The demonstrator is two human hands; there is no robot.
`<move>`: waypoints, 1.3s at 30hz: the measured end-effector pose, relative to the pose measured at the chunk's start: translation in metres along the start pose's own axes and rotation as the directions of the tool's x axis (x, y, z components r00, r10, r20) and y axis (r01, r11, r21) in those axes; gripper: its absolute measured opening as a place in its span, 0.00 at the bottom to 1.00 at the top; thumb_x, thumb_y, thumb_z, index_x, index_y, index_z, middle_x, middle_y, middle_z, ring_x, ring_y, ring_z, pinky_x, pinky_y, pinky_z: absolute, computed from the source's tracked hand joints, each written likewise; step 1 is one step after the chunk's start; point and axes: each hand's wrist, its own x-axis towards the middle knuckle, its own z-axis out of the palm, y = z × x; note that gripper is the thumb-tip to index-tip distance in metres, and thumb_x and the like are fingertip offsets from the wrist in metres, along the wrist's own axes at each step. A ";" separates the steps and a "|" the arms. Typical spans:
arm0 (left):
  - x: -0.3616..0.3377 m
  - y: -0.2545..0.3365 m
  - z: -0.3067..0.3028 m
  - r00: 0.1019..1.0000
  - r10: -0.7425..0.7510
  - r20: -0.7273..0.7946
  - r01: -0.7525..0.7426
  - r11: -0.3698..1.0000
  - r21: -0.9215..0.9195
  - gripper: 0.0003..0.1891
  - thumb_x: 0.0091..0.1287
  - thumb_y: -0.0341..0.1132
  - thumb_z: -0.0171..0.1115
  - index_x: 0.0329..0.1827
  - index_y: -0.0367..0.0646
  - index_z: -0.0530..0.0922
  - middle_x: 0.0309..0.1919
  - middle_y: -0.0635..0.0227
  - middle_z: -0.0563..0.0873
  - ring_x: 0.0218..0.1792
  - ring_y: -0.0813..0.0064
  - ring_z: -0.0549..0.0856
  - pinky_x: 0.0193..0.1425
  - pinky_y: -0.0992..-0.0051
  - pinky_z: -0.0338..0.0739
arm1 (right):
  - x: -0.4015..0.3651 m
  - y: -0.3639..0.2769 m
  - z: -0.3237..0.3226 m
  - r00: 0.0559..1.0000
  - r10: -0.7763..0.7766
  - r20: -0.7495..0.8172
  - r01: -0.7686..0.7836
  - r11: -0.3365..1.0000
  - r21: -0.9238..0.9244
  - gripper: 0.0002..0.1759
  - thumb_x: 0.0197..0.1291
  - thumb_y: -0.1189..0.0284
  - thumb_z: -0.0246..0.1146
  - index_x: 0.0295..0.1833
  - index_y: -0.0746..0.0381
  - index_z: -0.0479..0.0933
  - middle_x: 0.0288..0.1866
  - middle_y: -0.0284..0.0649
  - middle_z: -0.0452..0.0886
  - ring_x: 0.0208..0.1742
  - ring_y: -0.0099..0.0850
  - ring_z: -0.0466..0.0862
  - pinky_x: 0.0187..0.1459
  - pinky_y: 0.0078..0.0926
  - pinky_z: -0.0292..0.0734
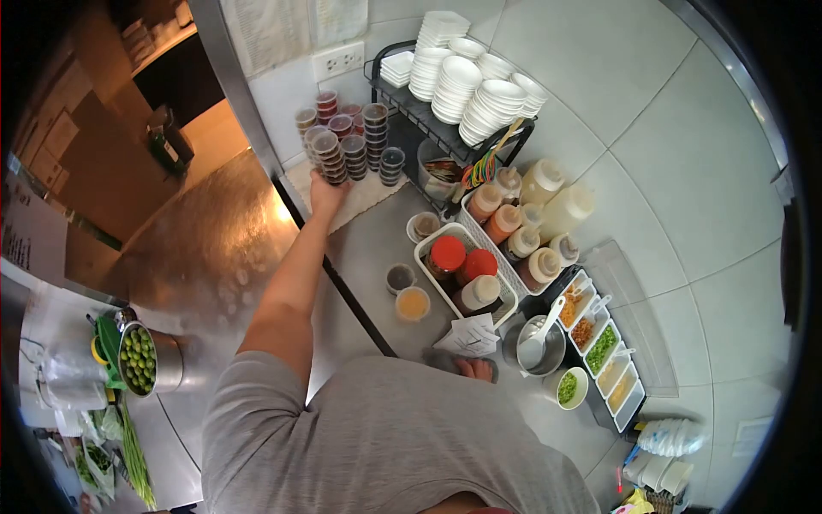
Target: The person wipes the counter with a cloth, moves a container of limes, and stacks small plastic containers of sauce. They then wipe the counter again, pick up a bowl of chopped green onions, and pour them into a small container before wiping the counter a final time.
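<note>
My left hand point(328, 197) reaches out to the stacks of small lidded sauce cups at the back left, its fingers around the bottom of a stack of brown cups point(329, 157). Beside it stand dark cup stacks point(375, 135) and red ones point(326, 106) on a white cloth point(364, 199). My right hand point(475, 368) rests low near the counter's front, by a folded white paper point(469, 337); its fingers are partly hidden by my shirt. Two single cups, one dark point(400, 277) and one orange point(413, 304), sit between my hands.
A white basket point(507, 307) holds red-lidded jars, beside squeeze bottles point(503, 223). White bowls fill a black rack point(428, 120). At right are a metal pot point(541, 349) and topping trays point(604, 347). A pot of green limes point(139, 360) stands at left.
</note>
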 end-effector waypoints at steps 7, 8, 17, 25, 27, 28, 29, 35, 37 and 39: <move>0.000 0.008 -0.001 1.000 0.002 0.006 -0.002 0.996 0.089 0.30 0.47 0.39 0.71 0.51 0.41 0.66 0.42 0.49 0.83 0.45 0.48 0.81 0.48 0.60 0.76 | -0.006 0.005 0.002 0.999 0.000 0.038 -0.001 1.000 0.012 0.23 0.41 0.52 0.69 0.43 0.51 0.80 0.36 0.38 0.73 0.41 0.39 0.73 0.44 0.39 0.63; 0.000 0.006 -0.003 1.000 0.002 0.029 -0.004 0.996 0.091 0.30 0.47 0.38 0.71 0.51 0.41 0.67 0.42 0.49 0.83 0.45 0.49 0.81 0.47 0.60 0.76 | -0.006 0.006 0.001 0.999 0.000 0.046 -0.001 0.999 0.034 0.23 0.41 0.52 0.69 0.43 0.51 0.80 0.37 0.38 0.72 0.41 0.40 0.73 0.44 0.40 0.63; -0.071 0.012 -0.043 0.938 0.119 0.325 -0.117 0.993 -0.026 0.30 0.47 0.36 0.72 0.53 0.40 0.69 0.39 0.54 0.85 0.42 0.59 0.84 0.45 0.66 0.77 | 0.000 0.001 -0.004 0.999 -0.005 0.047 0.002 0.997 0.071 0.18 0.48 0.62 0.61 0.47 0.51 0.78 0.37 0.39 0.74 0.41 0.40 0.73 0.43 0.40 0.63; -0.170 -0.002 -0.064 0.839 0.037 0.543 -0.016 0.999 -0.044 0.26 0.46 0.34 0.73 0.48 0.37 0.75 0.40 0.59 0.84 0.43 0.68 0.83 0.49 0.72 0.76 | 0.008 -0.012 -0.012 0.998 0.052 0.040 -0.054 0.997 0.048 0.24 0.37 0.56 0.72 0.41 0.54 0.79 0.34 0.37 0.74 0.40 0.39 0.73 0.42 0.39 0.64; -0.187 0.000 -0.067 0.818 0.120 0.562 -0.021 0.984 -0.179 0.28 0.45 0.33 0.74 0.51 0.37 0.74 0.43 0.60 0.83 0.46 0.68 0.82 0.52 0.72 0.74 | 0.009 -0.014 -0.013 0.998 0.050 0.035 -0.051 0.998 0.044 0.23 0.37 0.57 0.72 0.41 0.54 0.79 0.34 0.37 0.74 0.40 0.38 0.73 0.42 0.39 0.64; -0.192 0.004 -0.070 0.807 0.163 0.567 -0.023 0.969 -0.246 0.30 0.44 0.33 0.75 0.52 0.38 0.73 0.44 0.60 0.82 0.48 0.67 0.81 0.54 0.72 0.74 | 0.012 -0.016 -0.015 0.999 0.040 0.026 -0.041 0.998 0.047 0.23 0.37 0.57 0.72 0.41 0.55 0.79 0.34 0.37 0.74 0.40 0.38 0.73 0.43 0.39 0.64; -0.194 0.008 -0.073 0.784 0.141 0.605 0.031 0.964 -0.265 0.32 0.43 0.32 0.75 0.53 0.38 0.72 0.46 0.60 0.81 0.49 0.67 0.80 0.55 0.72 0.73 | 0.013 -0.017 -0.016 0.999 0.031 0.017 -0.031 0.998 0.049 0.23 0.37 0.57 0.72 0.41 0.55 0.79 0.34 0.37 0.75 0.40 0.38 0.73 0.43 0.39 0.64; -0.168 0.027 -0.100 0.536 0.290 0.793 -0.242 0.953 -0.184 0.42 0.40 0.32 0.77 0.61 0.38 0.66 0.54 0.59 0.76 0.53 0.66 0.77 0.59 0.71 0.71 | 0.015 -0.017 -0.019 0.998 0.036 0.056 -0.039 0.998 0.058 0.24 0.37 0.58 0.72 0.42 0.55 0.79 0.35 0.37 0.75 0.39 0.38 0.73 0.42 0.38 0.64; -0.131 0.021 -0.111 0.397 0.306 0.866 -0.353 0.921 -0.164 0.42 0.41 0.34 0.77 0.63 0.38 0.65 0.55 0.58 0.75 0.53 0.66 0.77 0.58 0.70 0.71 | 0.014 -0.017 -0.018 0.996 0.049 0.069 -0.054 0.996 0.076 0.22 0.40 0.58 0.70 0.43 0.54 0.79 0.36 0.39 0.73 0.41 0.39 0.73 0.44 0.38 0.64; -0.085 0.007 -0.108 0.452 0.021 0.892 -0.090 0.996 0.022 0.42 0.44 0.35 0.75 0.64 0.38 0.63 0.54 0.55 0.76 0.52 0.63 0.77 0.56 0.68 0.73 | 0.011 -0.014 -0.016 0.996 0.049 0.080 -0.054 0.996 0.068 0.19 0.44 0.60 0.67 0.44 0.53 0.79 0.36 0.39 0.72 0.41 0.40 0.72 0.44 0.38 0.64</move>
